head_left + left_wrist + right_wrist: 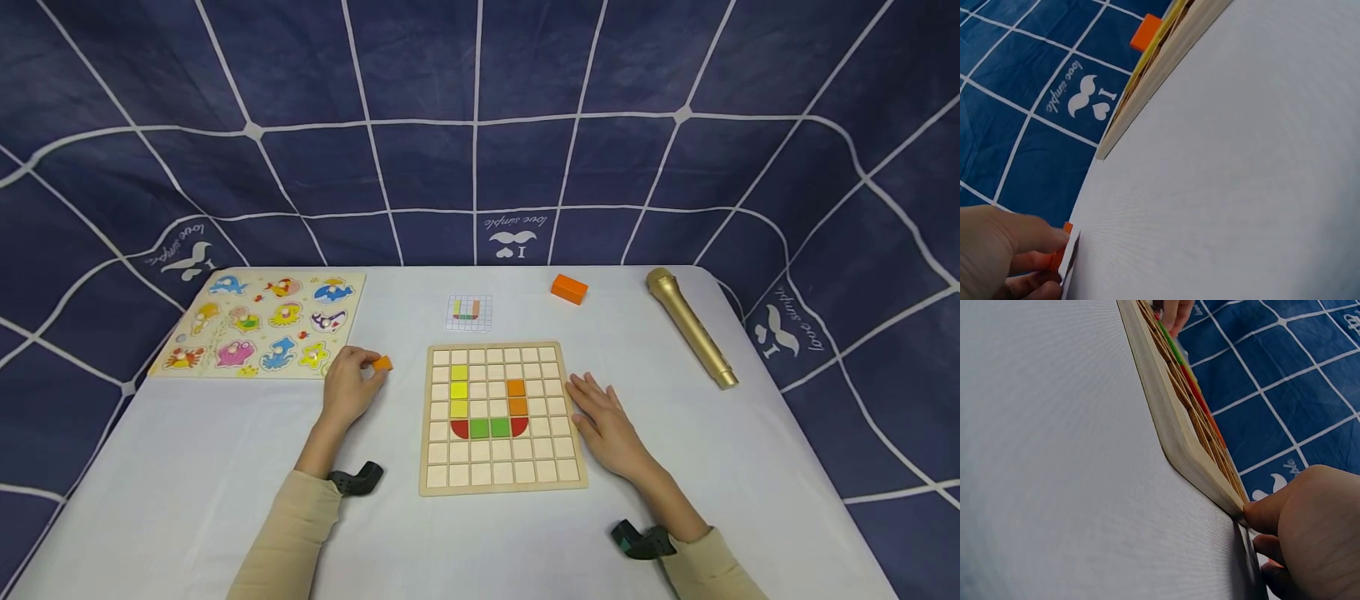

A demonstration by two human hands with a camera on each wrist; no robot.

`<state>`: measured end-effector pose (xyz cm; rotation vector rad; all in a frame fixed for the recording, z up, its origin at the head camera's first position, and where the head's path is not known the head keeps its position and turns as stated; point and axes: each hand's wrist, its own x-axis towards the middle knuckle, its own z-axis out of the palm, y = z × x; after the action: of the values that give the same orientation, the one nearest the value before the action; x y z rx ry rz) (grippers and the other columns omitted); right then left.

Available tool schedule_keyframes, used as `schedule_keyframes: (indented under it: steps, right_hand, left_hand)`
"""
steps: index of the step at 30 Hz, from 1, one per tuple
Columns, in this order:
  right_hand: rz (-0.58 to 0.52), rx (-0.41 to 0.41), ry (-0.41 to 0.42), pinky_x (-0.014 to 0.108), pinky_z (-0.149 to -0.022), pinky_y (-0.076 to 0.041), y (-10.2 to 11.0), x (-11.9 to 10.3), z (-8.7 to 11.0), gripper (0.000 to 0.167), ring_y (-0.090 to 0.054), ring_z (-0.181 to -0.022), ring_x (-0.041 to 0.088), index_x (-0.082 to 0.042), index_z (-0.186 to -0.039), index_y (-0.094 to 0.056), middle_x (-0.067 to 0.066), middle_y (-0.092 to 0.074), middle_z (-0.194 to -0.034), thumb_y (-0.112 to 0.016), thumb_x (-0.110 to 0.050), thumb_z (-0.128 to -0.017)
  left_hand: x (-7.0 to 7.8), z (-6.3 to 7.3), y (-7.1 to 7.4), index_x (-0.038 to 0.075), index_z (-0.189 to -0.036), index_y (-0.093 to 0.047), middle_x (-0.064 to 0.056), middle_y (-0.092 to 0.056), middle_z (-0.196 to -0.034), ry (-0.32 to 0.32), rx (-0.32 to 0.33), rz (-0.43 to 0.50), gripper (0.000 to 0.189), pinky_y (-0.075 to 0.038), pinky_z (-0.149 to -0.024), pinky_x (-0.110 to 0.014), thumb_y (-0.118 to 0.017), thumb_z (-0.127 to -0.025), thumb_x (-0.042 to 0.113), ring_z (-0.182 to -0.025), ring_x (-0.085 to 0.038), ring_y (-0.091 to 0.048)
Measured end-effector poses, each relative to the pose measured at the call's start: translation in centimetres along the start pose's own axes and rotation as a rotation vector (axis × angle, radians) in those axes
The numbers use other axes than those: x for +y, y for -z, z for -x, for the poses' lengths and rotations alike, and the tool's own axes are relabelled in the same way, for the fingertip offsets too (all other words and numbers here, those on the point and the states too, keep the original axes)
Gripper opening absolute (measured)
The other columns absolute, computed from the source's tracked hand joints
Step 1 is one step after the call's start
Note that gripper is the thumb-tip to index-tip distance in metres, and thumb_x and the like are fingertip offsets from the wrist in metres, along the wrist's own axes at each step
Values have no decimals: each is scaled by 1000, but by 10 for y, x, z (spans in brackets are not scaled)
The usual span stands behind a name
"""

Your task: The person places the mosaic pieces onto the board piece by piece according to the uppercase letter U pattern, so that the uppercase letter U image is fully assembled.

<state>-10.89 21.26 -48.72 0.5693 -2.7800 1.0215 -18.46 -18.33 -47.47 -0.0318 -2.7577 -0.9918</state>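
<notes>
Between the thumb and fingers of my left hand (352,383) is a small orange tile (382,363), held left of the board's upper corner; part of it also shows in the left wrist view. A wooden grid board (448,487) lies in front of me. Down its left are several yellow tiles (458,390), with two green tiles (490,427) and two red rounded corner tiles (460,429) below. Two orange tiles (517,397) stand on the right. Resting along the board's right edge is my right hand (613,429), its thumb touching the edge in the right wrist view.
A small pattern card (469,313) lies behind the board. To its right are an orange block (569,289) and a gold microphone-shaped stick (692,327). A sea-animal peg puzzle (255,350) occupies the table's back left. Blue checked cloth (420,167) hangs behind the white table.
</notes>
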Motion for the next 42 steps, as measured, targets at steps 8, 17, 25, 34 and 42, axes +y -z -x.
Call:
schedule_keyframes:
  steps: [8, 17, 25, 34, 42]
  right_hand:
    - [-2, 3, 1, 56, -105, -7, 0, 0, 0, 48, -22, -135, 34, 2, -134, -44, 18, -37, -141, -57, -4, -88]
    - [1, 0, 0, 56, -105, -7, 1, 0, 0, 48, -22, -135, 34, 2, -134, -44, 17, -37, -141, -57, -4, -88]
    - [3, -3, 0, 56, -105, -7, -1, 0, 0, 48, -22, -135, 33, 1, -135, -44, 16, -37, -142, -57, -5, -89]
    - [3, 6, 8, 57, -105, -7, 0, -1, 0, 48, -23, -135, 34, 2, -134, -44, 17, -38, -141, -57, -4, -88]
    - [4, 1, -2, 56, -105, -7, 0, 0, 0, 49, -22, -135, 32, 1, -135, -44, 15, -37, -142, -57, -4, -88]
  left_hand:
    - [32, -3, -2, 0, -97, -66, -12, -59, -89, -52, -34, 33, 27, -41, -73, -39, -73, -75, 14, -81, -26, -55]
    - [89, -16, -27, 6, -92, -68, -4, -59, -86, -220, -144, 115, 24, -43, -74, -34, -76, -72, 17, -81, -20, -56]
    - [124, -20, -61, 9, -94, -70, -1, -59, -84, -317, -278, 85, 23, -41, -70, -31, -74, -74, 20, -78, -17, -51]
    - [140, -22, -83, 11, -95, -71, 1, -59, -87, -343, -383, 6, 24, -40, -70, -29, -74, -75, 24, -79, -15, -48]
    - [140, -20, -94, 11, -93, -72, 2, -55, -83, -346, -399, -62, 22, -39, -67, -27, -73, -75, 24, -78, -15, -46]
